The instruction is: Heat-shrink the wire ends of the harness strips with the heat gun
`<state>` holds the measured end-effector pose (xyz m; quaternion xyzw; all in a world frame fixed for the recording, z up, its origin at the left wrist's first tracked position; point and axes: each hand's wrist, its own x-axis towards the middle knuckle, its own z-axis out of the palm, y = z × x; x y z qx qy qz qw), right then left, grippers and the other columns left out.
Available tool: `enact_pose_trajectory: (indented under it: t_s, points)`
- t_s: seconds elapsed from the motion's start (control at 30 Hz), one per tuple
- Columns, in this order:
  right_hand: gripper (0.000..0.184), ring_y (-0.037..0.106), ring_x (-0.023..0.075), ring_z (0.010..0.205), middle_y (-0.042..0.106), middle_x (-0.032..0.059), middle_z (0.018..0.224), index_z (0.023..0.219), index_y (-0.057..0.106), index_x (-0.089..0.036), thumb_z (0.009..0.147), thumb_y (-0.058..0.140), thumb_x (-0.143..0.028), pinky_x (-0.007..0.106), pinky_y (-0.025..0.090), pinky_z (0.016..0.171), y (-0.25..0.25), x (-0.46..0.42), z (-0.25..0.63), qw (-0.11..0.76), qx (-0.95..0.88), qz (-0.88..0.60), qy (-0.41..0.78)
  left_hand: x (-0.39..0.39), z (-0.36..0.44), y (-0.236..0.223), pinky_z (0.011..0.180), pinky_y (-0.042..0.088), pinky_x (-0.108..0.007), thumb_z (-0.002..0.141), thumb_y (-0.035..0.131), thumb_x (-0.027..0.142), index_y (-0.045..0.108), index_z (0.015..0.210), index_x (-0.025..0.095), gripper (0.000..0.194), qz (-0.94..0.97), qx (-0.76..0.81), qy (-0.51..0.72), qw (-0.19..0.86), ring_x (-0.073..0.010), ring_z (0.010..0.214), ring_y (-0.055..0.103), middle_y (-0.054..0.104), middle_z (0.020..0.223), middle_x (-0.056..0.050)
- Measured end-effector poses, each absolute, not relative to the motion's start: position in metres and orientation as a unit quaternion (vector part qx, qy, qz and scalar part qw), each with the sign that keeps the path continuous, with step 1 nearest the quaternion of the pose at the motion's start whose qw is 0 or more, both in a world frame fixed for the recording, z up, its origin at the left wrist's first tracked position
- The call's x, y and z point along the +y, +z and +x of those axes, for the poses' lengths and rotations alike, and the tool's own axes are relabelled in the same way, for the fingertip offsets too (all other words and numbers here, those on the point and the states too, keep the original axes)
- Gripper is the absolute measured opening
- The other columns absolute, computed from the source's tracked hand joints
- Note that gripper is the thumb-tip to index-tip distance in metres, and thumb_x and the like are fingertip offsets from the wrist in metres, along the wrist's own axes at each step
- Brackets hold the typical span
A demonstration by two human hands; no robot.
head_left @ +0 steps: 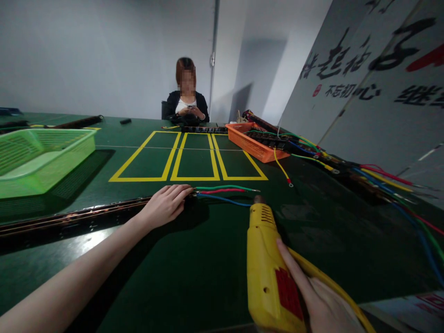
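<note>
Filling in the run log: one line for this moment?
left hand: rests on long strip | right hand: grips yellow drill | wires: beside drill tip
</note>
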<state>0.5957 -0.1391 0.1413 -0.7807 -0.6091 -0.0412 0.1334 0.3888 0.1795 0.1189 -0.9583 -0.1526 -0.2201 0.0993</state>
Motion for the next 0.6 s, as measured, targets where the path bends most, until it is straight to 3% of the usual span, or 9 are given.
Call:
enact_pose_trajectory:
  t_s: [0.17,0.4,0.6]
  points:
    - [0.130,0.065,0.0266,0.072,0.067,0.0077,0.093,0.148,-0.001,-0.020,0.051,0.077,-0.055,0.036,0.054,0.059,0.140,-0.131,0.582,0.138,-0.616,-0.772,-0.073,0.180,0.394,0.119,0.099,0.039,-0.039,0.089,0.039,0.021,0.035,0.139,0.016,0.050,-0.966,-0.126,-0.198,0.110,-0.0228,0.121,0.047,0.048,0.137,-0.009]
    - [0.129,0.063,0.0297,0.088,0.063,0.0132,0.109,0.147,-0.003,-0.018,0.054,0.076,-0.058,0.040,0.053,0.071,0.139,-0.107,0.558,0.153,-0.641,-0.749,-0.071,0.177,0.410,0.120,0.098,0.040,-0.038,0.091,0.036,0.023,0.046,0.131,0.019,0.041,-0.967,-0.125,-0.200,0.091,-0.0227,0.114,0.051,0.054,0.127,-0.009]
    - [0.134,0.059,0.0298,0.099,0.060,0.0131,0.113,0.147,-0.005,-0.017,0.051,0.077,-0.062,0.039,0.049,0.084,0.143,-0.083,0.538,0.154,-0.671,-0.725,0.005,0.173,0.422,0.125,0.089,0.045,-0.038,0.091,0.039,0.027,0.051,0.122,0.015,0.036,-0.963,-0.160,-0.207,0.062,-0.0244,0.106,0.053,0.055,0.120,-0.011]
